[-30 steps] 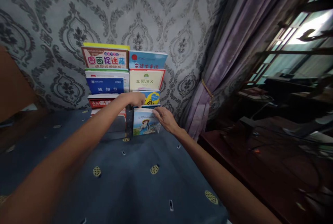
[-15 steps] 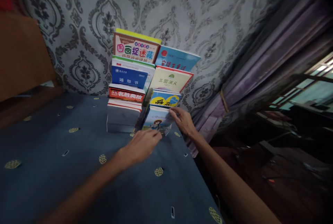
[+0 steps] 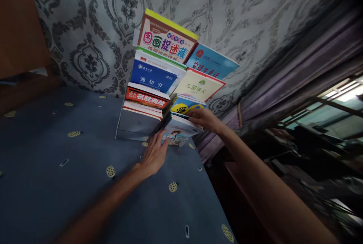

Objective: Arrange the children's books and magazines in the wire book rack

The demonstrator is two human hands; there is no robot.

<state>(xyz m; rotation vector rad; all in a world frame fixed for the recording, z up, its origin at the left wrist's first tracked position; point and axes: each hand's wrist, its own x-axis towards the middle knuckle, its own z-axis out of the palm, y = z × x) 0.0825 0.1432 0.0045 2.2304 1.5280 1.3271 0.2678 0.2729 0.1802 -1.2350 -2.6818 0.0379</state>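
Observation:
Books stand in two stepped columns in a rack (image 3: 120, 117) against the wall. My right hand (image 3: 206, 119) has its fingers bent over the top right edge of the front light-blue book (image 3: 177, 126), whose cover carries a cartoon figure. Low on the left side of that same book, my left hand (image 3: 154, 155) reaches up with fingers extended and thumb apart, its fingertips at the cover's edge. Just behind stands a blue and yellow book (image 3: 181, 104), partly covered. A grey-fronted book (image 3: 138, 121) fills the front of the left column.
Further back are a cream book (image 3: 198, 85), a blue book (image 3: 212, 64), a dark-blue booklet (image 3: 153, 77), a red book (image 3: 147, 98) and a yellow-topped book (image 3: 167, 39). A dark-blue patterned cloth (image 3: 85, 183) covers the surface. A purple curtain (image 3: 283, 85) hangs at right.
The view has shifted and tilted, bringing the books closer. My right hand has moved from the front book's right corner onto its top edge. My left fingers have stretched out toward its left side.

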